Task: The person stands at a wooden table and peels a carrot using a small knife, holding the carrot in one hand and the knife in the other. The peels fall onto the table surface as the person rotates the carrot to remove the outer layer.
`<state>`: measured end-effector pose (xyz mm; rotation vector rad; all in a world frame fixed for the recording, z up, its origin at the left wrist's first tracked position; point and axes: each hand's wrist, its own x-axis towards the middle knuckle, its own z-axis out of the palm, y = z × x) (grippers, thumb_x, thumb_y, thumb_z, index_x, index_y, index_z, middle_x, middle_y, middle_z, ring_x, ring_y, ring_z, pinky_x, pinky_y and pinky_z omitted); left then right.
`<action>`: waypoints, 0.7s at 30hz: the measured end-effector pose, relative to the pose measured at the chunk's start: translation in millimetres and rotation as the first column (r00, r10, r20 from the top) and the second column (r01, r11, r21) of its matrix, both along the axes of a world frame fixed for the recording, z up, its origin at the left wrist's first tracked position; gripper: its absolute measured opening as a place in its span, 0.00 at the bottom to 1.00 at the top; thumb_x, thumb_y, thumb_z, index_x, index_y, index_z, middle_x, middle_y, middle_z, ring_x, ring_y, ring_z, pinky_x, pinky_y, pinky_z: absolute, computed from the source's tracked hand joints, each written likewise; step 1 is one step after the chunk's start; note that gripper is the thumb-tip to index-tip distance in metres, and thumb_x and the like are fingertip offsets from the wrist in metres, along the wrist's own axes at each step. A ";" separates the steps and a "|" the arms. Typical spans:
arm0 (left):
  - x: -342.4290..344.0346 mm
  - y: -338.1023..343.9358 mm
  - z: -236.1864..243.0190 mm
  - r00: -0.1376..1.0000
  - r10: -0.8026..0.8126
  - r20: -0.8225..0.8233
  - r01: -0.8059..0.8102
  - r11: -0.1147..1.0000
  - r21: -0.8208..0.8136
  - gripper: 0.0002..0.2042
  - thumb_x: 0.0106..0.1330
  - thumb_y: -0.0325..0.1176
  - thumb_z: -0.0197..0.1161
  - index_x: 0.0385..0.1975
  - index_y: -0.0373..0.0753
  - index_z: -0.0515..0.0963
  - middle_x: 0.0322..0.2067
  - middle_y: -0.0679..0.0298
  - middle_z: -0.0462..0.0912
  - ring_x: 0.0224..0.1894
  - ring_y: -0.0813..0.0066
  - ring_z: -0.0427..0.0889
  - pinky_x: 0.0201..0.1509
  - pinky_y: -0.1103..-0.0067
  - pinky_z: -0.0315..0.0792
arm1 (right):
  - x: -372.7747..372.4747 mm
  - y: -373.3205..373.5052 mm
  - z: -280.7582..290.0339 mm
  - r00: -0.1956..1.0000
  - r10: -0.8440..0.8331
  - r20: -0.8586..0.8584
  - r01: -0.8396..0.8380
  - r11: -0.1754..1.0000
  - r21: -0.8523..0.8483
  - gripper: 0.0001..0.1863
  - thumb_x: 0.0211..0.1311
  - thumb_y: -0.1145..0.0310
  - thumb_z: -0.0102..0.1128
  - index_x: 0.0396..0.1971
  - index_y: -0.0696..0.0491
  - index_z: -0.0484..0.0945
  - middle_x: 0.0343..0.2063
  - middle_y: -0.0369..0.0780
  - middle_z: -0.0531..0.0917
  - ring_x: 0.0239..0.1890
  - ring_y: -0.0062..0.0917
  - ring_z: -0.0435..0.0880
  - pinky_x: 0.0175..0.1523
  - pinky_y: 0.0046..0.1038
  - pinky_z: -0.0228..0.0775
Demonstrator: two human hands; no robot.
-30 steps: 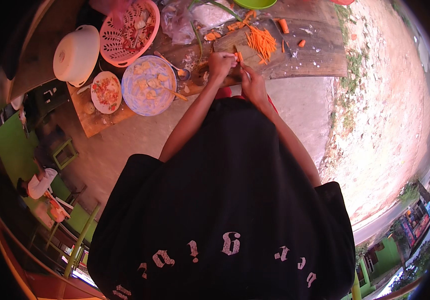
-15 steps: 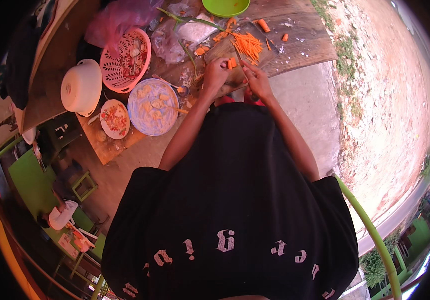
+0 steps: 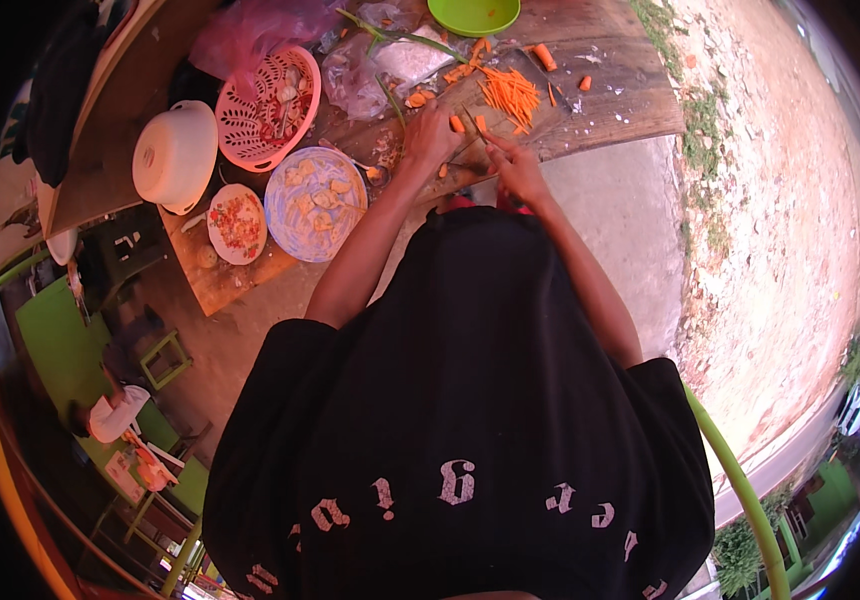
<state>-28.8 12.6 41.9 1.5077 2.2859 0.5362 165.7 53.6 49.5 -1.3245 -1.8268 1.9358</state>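
My left hand (image 3: pixel 432 140) is closed on a short carrot piece (image 3: pixel 457 124), its fingertips at the left end of the piece. My right hand (image 3: pixel 518 170) grips a knife (image 3: pixel 469 117), and its thin blade points away from me beside the carrot. Just right of the blade stands a smaller carrot piece (image 3: pixel 481 123). Beyond my hands lies a heap of carrot strips (image 3: pixel 508 94). Two carrot chunks, a larger one (image 3: pixel 545 57) and a small one (image 3: pixel 585 83), rest farther right. The knife's handle is hidden in my right hand.
A green bowl (image 3: pixel 474 16) stands at the far edge. Leftward are a clear plastic bag (image 3: pixel 355 80), a pink colander (image 3: pixel 240 135), a white bowl (image 3: pixel 175 155), a blue-white basin (image 3: pixel 278 235) and a plate of chopped red bits (image 3: pixel 215 240). The wooden table (image 3: pixel 640 100) ends at right.
The view has shifted a little, moving the table things rightward. A carrot piece now stands apart from the one in my left hand, with the knife blade between them.
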 end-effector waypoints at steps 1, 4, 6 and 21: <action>0.5 -1.6 1.0 1.000 -0.006 0.021 0.005 1.000 0.029 0.16 0.52 0.35 0.71 0.40 0.36 0.81 0.43 0.50 0.79 0.47 0.50 0.81 0.49 0.63 0.77 | -0.2 -0.8 3.0 1.000 0.000 0.008 0.000 1.000 -0.011 0.21 0.76 0.60 0.50 0.66 0.43 0.72 0.22 0.34 0.78 0.13 0.15 0.73 0.18 0.21 0.67; 0.2 -9.5 -2.2 0.993 -0.002 0.114 -0.013 0.992 0.125 0.18 0.52 0.37 0.74 0.40 0.37 0.82 0.44 0.52 0.79 0.47 0.51 0.81 0.50 0.65 0.76 | -1.0 -4.2 8.1 1.000 0.003 0.027 -0.002 0.999 -0.035 0.22 0.76 0.59 0.49 0.66 0.43 0.72 0.20 0.35 0.79 0.14 0.16 0.73 0.19 0.23 0.68; 0.1 -15.7 -13.6 0.975 0.027 0.219 -0.071 0.979 0.193 0.19 0.51 0.37 0.76 0.42 0.38 0.83 0.44 0.54 0.79 0.47 0.52 0.81 0.50 0.66 0.76 | -2.2 -4.8 6.1 0.999 0.012 0.033 -0.011 0.999 -0.038 0.22 0.76 0.59 0.49 0.66 0.43 0.72 0.20 0.36 0.79 0.14 0.16 0.73 0.19 0.23 0.68; 14.2 -18.7 -10.5 0.938 0.082 0.336 -0.164 0.961 0.223 0.13 0.55 0.28 0.70 0.38 0.37 0.74 0.35 0.56 0.81 0.37 0.56 0.83 0.40 0.66 0.77 | -4.8 -2.0 9.1 0.998 -0.055 0.014 0.055 0.996 -0.064 0.22 0.75 0.59 0.51 0.65 0.47 0.72 0.25 0.35 0.80 0.16 0.16 0.74 0.19 0.23 0.67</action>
